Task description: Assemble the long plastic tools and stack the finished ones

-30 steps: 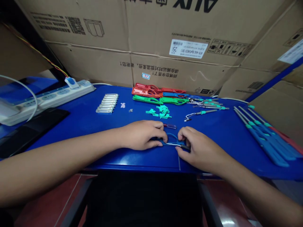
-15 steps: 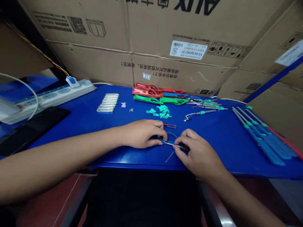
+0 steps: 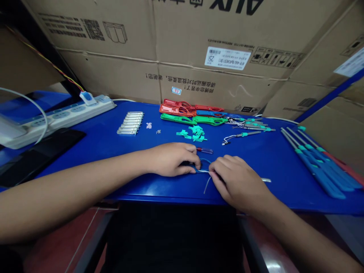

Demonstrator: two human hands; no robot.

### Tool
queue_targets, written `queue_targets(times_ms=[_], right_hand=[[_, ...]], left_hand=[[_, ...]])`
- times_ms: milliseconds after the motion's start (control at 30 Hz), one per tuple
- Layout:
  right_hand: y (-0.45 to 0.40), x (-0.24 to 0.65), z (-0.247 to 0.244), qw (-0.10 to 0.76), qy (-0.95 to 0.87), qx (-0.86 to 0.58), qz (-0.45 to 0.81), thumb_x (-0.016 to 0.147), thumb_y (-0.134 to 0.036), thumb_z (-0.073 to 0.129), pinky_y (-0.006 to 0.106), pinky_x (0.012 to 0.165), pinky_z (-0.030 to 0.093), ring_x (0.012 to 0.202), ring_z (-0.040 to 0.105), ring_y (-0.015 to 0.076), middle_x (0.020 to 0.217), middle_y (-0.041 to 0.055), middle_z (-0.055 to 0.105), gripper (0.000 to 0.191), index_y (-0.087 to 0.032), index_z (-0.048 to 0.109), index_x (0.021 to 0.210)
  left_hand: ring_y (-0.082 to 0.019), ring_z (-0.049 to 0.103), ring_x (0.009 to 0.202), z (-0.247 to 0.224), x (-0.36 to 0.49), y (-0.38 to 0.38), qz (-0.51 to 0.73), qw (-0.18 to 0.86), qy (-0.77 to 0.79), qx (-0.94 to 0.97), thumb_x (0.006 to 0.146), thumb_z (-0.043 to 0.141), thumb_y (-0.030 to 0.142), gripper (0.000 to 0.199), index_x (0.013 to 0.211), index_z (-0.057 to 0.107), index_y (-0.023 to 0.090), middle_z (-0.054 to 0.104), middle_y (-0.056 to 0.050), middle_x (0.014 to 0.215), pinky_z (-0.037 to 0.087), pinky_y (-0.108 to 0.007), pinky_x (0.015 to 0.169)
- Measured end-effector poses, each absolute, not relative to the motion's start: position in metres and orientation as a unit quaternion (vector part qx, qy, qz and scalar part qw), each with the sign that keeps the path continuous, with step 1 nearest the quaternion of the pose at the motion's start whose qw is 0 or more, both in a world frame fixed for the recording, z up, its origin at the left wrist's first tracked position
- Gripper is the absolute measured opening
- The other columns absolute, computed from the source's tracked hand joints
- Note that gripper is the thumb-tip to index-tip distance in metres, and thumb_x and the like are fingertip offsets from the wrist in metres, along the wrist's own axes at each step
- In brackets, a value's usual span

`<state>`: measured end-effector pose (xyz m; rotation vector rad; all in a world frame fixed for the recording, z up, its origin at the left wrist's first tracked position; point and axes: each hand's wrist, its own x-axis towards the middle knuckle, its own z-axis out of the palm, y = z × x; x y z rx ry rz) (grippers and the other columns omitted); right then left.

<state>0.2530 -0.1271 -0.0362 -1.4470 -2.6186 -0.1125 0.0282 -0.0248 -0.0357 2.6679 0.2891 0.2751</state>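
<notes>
Near the front of the blue table, my left hand (image 3: 176, 159) is closed on a blue plastic part (image 3: 191, 164), mostly hidden by the fingers. White wires (image 3: 203, 171) run from it to my right hand (image 3: 237, 180), whose fingertips are pinched on them. A thin grey wire (image 3: 207, 185) hangs below the right fingertips, and a blue loop (image 3: 205, 160) shows between the hands. Just behind them lies a screwdriver (image 3: 206, 150) with a clear handle. A small metallic piece (image 3: 266, 180) lies right of my right hand.
Teal clips (image 3: 197, 132), green shells (image 3: 210, 121) and red shells (image 3: 178, 110) lie behind the hands. Glass tubes (image 3: 131, 123), a power strip (image 3: 59, 117) and a black phone-like slab (image 3: 42, 155) are left. Wired rods (image 3: 250, 134) and blue assembled tools (image 3: 321, 170) are right. Cardboard (image 3: 182, 57) stands behind.
My right hand has turned palm-down, and the dark item under its fingers no longer shows. The metallic piece has come into view beside it. My left hand is almost unmoved.
</notes>
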Motion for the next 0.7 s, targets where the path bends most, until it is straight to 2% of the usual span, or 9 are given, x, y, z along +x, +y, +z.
queue_targets(times_ms=[133, 333, 533, 700], right_hand=[[-0.119, 0.258, -0.032, 0.078, -0.887, -0.455, 0.026, 0.097, -0.022, 0.047, 0.037, 0.080, 0.040, 0.085, 0.056, 0.0216, 0.089, 0.0064, 0.067, 0.021, -0.019, 0.068, 0.097], [-0.109, 0.264, -0.030, 0.104, -0.890, -0.429, 0.116, 0.096, -0.019, 0.049, 0.032, 0.076, 0.044, 0.084, 0.058, 0.0190, 0.088, 0.0058, 0.066, 0.022, -0.020, 0.070, 0.100], [-0.106, 0.270, -0.032, 0.141, -0.882, -0.426, 0.144, 0.095, -0.017, 0.051, 0.030, 0.074, 0.045, 0.083, 0.060, 0.0172, 0.089, 0.0049, 0.066, 0.022, -0.020, 0.072, 0.099], [-0.110, 0.270, -0.034, 0.140, -0.866, -0.464, 0.125, 0.095, -0.020, 0.053, 0.031, 0.074, 0.047, 0.082, 0.059, 0.0166, 0.100, 0.0063, 0.061, 0.021, -0.022, 0.073, 0.098]], left_hand=[[-0.016, 0.062, 0.088, -0.036, 0.027, -0.024, 0.110, 0.218, 0.095, 0.965, 0.093, 0.061, 0.025, 0.017, 0.106, 0.072, 0.021, 0.062, -0.006, 0.097, 0.051, -0.028, 0.081], [-0.018, 0.064, 0.090, -0.035, 0.027, -0.023, 0.113, 0.176, 0.077, 0.975, 0.095, 0.060, 0.026, 0.018, 0.105, 0.075, 0.023, 0.067, -0.006, 0.097, 0.052, -0.029, 0.078], [-0.018, 0.065, 0.087, -0.036, 0.025, -0.022, 0.108, 0.095, 0.078, 0.987, 0.097, 0.057, 0.032, 0.022, 0.107, 0.076, 0.028, 0.069, -0.006, 0.100, 0.050, -0.030, 0.072], [-0.018, 0.065, 0.089, -0.035, 0.026, -0.022, 0.106, 0.091, 0.072, 0.988, 0.099, 0.054, 0.033, 0.024, 0.107, 0.076, 0.027, 0.069, -0.006, 0.101, 0.050, -0.031, 0.075]])
